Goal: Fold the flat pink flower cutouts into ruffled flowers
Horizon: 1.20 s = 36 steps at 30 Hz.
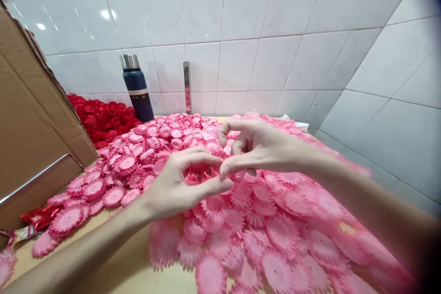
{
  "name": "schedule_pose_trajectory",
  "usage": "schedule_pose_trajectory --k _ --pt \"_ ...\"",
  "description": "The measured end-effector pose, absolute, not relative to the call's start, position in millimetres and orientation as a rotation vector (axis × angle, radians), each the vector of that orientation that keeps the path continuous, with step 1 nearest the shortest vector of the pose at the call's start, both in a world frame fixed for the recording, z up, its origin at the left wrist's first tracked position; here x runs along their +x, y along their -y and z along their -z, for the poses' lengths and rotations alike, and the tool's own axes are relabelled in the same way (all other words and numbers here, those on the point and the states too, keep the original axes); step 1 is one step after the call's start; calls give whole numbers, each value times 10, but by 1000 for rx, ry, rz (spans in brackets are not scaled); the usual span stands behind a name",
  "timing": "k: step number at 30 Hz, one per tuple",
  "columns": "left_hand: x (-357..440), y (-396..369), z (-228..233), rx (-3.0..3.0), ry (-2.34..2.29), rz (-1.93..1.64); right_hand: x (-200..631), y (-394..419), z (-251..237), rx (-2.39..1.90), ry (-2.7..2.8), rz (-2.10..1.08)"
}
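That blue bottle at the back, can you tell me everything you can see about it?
The blue bottle stands upright at the back of the table, close to the white tiled wall. Its body is dark navy, looks like metal, and carries a pale band around the middle. The cap is shiny silver and closed. A heap of red flower pieces lies beside its left, and pink flower pieces reach its base in front. Neither hand touches it.

No words, numbers, brands or signs can be read anywhere. The bottle by the wall shows only a plain pale band, and the cardboard box to its left is unprinted.
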<state>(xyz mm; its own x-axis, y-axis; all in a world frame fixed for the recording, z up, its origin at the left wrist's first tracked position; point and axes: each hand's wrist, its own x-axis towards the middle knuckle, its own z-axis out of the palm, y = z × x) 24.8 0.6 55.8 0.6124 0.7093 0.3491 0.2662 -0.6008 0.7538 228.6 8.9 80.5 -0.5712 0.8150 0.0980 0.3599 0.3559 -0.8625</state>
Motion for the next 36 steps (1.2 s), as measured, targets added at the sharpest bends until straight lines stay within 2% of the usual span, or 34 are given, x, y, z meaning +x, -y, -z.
schedule_pose_trajectory --k 3,5,10,13,16,20,26,29,36 --pt "244 35 -439 2070 -720 -962 2200 -71 -753 -990 2076 -1234" --pt "223 34 -384 2025 -738 -1047 2217 -90 -747 -998 2077 -1176" --pt "153 20 -296 2029 -931 -1216 2527 -223 -853 -1221 1896 -629" --pt "156 14 -255 1991 -988 -1210 2620 -238 -925 -1338 2074 -341" --pt "177 19 -224 1973 -1008 -1153 2482 -155 -926 -1278 2257 -128" --pt "184 32 -199 1978 -961 -1169 2190 -44 -797 -1080 2470 -466" --pt "198 6 -109 1933 -909 -1351 2181 -82 -715 -1168 2464 -328" --pt "201 -21 -63 1821 -913 -1528 2223 -67 -757 -1277 2544 -384" --pt "147 -56 -69 1790 -1015 -1525 2140 -42 -636 -1423 2673 -503"
